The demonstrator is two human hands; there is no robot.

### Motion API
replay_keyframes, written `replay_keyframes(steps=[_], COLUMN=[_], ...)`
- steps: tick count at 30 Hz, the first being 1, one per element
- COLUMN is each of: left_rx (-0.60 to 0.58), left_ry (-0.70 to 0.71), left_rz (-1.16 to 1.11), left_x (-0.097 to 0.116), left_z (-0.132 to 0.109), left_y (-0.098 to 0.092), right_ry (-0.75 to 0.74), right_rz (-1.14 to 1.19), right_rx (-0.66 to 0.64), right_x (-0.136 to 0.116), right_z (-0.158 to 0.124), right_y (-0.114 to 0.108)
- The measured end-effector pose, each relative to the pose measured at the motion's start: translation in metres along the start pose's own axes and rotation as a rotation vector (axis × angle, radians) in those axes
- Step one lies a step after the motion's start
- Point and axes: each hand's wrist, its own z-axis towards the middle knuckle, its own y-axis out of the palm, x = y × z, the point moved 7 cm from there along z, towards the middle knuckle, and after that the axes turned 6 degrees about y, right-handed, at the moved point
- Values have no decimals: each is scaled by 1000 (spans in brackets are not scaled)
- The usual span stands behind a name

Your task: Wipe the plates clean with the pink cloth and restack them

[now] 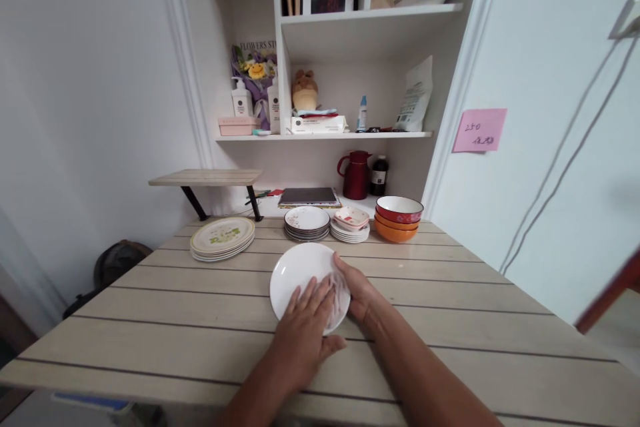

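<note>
Together, two hands (pixel 303 323), one held plate (pixel 296 270)

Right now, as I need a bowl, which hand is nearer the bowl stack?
Right. The right hand grips the white plate, short of the bowl stack and left of it; the left hand, over the plate, is farther left.

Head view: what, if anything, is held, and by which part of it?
The right hand holds the plate by its right rim. The left hand presses a white cloth or tissue against it.
</note>
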Motion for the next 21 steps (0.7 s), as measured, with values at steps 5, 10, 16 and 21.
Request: replay_keyframes(steps=[5,10,16,21], left_rx=[-1,54,135,146], left_ry=[-195,-391,-455,-282], left_rz=[41,130,180,75], left_x=[-30,-60,-71,-47], left_z=[-22,-19,16,49], left_y=[-10,-13,-19,-13], right_ry=[-38,-44,-103,-107], right_rz=[-20,-59,-52,-39], right_rx=[43,73,130,100], right_x=[-3,-1,-4,-4], right_z=[-2,1,2,4], right_y=[-1,-3,-3,-4])
